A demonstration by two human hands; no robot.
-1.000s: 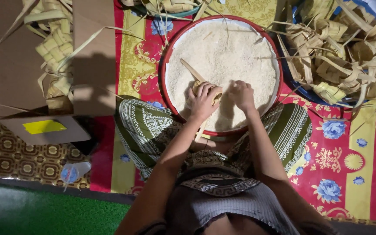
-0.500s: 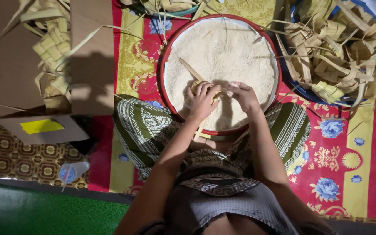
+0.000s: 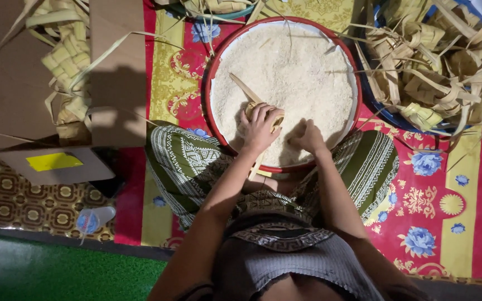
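Scanning from the left, I see a cardboard box (image 3: 40, 83) with finished woven pouches (image 3: 65, 67) piled in it, set within arm's reach so that done pieces can be dropped aside without getting up. A small plastic bottle (image 3: 93, 219) lies on the patterned floor just below it.

Moving in, the left hand (image 3: 260, 127) is curled shut around a palm-leaf pouch (image 3: 277, 118), holding it low over the near edge of the rice tray (image 3: 213, 72); I judge that keeps any spilled grain falling back into the tray. A loose leaf strip (image 3: 245, 87) sticks up and away from the pouch, clear of the fingers.

Just beside it, the right hand (image 3: 307, 136) is bunched with fingers drawn together, down on the rice (image 3: 291, 72); it looks to be pinching up grain, though I cannot tell how much it has hold of. The tray sits right against the crossed legs, between the knees, so both hands work without stretching.

On the right, a blue basin (image 3: 383, 108) heaped with empty pouches (image 3: 436, 72) waits close by.

Against half a second ago, the right hand has dropped from beside the pouch down onto the rice, nearer the tray's edge. The left hand and pouch have barely shifted.
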